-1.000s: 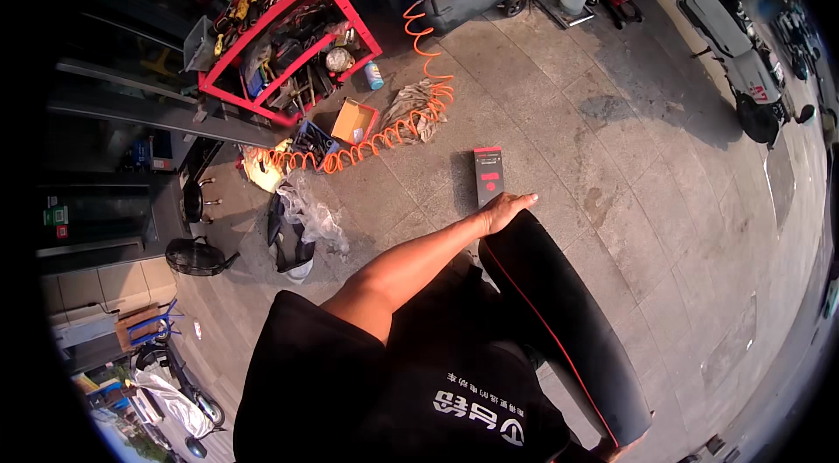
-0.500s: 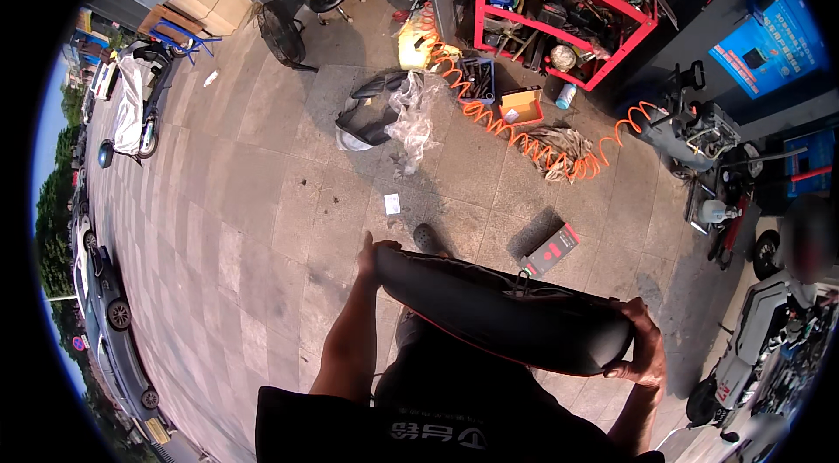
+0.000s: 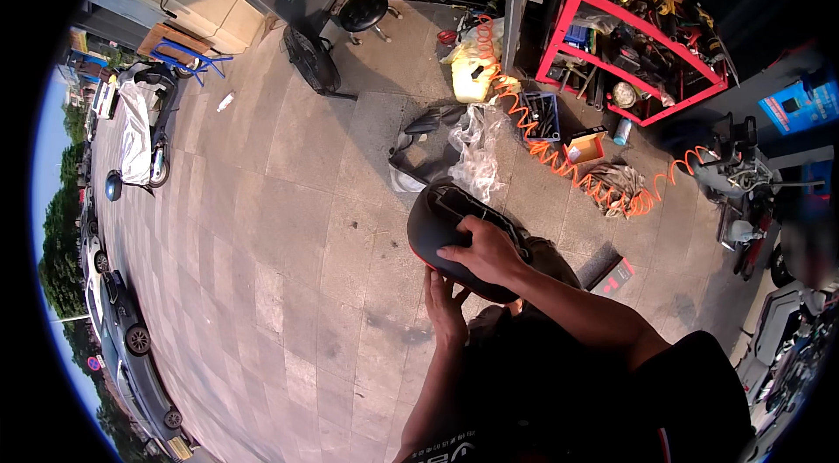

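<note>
A black padded scooter seat (image 3: 434, 234) with a red line along its lower edge is held up in front of my body, one rounded end pointing away from me. My right hand (image 3: 488, 251) grips its side, the thumb pressed on the padded cover and the fingers over the rim toward the hollow underside. Against the red-edged side, my left hand (image 3: 446, 307) holds the seat from the near left, its fingertips partly hidden by the seat. The seat's near end is covered by my right forearm and dark shirt.
Beyond the seat, a dark curved part (image 3: 411, 144) lies beside crumpled clear plastic (image 3: 479, 148). An orange coiled hose (image 3: 544, 148) crosses the paving near a blue crate (image 3: 543, 113) and a small open box (image 3: 584, 148). A red tool rack (image 3: 642, 118) stands at the far right.
The seat has turned from lying crosswise to pointing away from me. My right hand has moved from its right end to its side near the far end. The view has shifted left.
</note>
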Demonstrator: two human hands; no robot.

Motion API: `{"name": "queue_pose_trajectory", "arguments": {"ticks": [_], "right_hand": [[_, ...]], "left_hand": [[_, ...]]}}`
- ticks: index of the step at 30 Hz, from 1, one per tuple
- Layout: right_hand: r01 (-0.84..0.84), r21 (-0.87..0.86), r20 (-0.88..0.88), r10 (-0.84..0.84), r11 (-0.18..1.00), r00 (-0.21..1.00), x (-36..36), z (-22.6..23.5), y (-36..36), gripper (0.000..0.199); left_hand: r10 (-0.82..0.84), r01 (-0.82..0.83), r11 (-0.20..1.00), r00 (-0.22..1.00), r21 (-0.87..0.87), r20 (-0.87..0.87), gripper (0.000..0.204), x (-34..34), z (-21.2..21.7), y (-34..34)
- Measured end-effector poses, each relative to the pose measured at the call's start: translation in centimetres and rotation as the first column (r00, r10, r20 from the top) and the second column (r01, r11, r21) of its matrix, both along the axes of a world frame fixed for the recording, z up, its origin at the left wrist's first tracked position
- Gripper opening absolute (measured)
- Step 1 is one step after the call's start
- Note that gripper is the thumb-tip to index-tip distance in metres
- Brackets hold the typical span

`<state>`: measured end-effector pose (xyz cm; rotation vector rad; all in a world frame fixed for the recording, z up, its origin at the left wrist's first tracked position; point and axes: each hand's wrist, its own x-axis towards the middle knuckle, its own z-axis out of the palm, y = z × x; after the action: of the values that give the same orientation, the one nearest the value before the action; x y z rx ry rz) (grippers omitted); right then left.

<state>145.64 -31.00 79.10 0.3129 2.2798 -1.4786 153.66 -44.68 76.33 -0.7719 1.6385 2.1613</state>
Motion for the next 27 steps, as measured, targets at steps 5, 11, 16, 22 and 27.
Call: {"name": "queue_pose_trajectory", "arguments": {"ticks": [5, 11, 16, 22, 27], "right_hand": [[0.111, -0.153, 0.082, -0.099, 0.982, 0.992, -13.0, -3.0, -3.2, 0.046], [0.291, -0.201, 0.116, -0.272, 0.935, 0.955, -29.5, -6.5, -4.9, 0.041], [0.32, -0.436, 0.106, -0.306, 0.841, 0.946, -43.9, -8.0, -4.0, 0.048], [0.156, -0.423, -0.006, -0.174, 0.893, 0.985, -58.2, -11.5, 1.7, 0.04], [0.337, 0.364, 0.121, -0.402, 0.869, 0.907, -59.4, -21.6, 10.7, 0.043]], "left_hand": [[-0.227, 0.12, 0.89, 0.953, -0.439, -0.2, 0.087, -11.5, 0.3, -0.8], [-0.473, 0.327, 0.325, 0.869, -0.887, 0.148, 0.12, -30.2, 0.0, -0.2], [-0.525, 0.29, 0.257, 0.843, -0.922, 0.119, 0.112, -46.8, -1.1, -0.6], [-0.505, 0.227, 0.563, 0.855, -0.794, -0.114, 0.101, -66.9, -6.1, -5.6], [-0.482, 0.286, 0.747, 0.855, -0.6, -0.192, 0.099, -84.0, -13.2, -8.2]]}}
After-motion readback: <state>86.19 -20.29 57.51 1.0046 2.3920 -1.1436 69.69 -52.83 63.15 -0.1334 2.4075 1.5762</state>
